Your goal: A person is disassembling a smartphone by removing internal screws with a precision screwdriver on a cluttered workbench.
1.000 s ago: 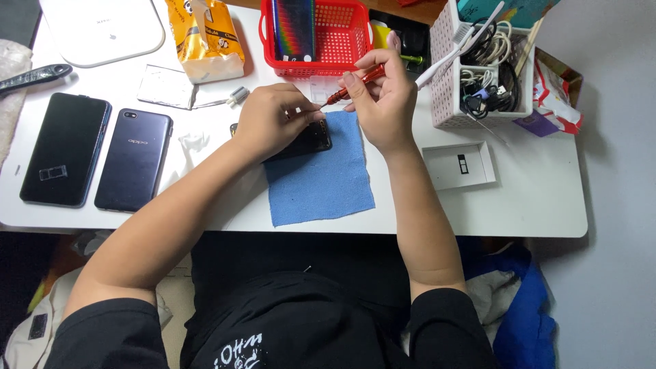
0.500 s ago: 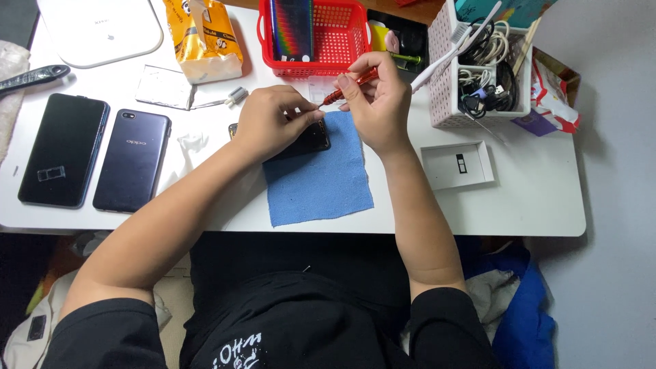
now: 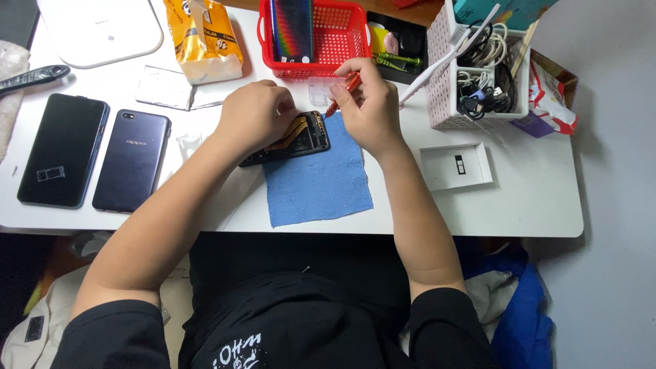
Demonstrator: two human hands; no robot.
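An opened black phone [image 3: 298,137] with its inner parts showing lies on a blue cloth [image 3: 318,181] on the white table [image 3: 519,205]. My left hand [image 3: 254,116] presses down on the phone's left end and holds it. My right hand [image 3: 367,109] grips a red screwdriver [image 3: 339,96], whose tip points down at the phone's upper right corner.
Two closed phones, one black [image 3: 63,150] and one dark blue [image 3: 132,160], lie at the left. Behind the hands are a red basket [image 3: 342,34], a yellow tissue pack [image 3: 205,37], a white crate of cables [image 3: 478,75] and a small white box [image 3: 456,166] at the right.
My right hand has shifted slightly and lowered the red screwdriver toward the phone's corner. My left hand stays on the phone.
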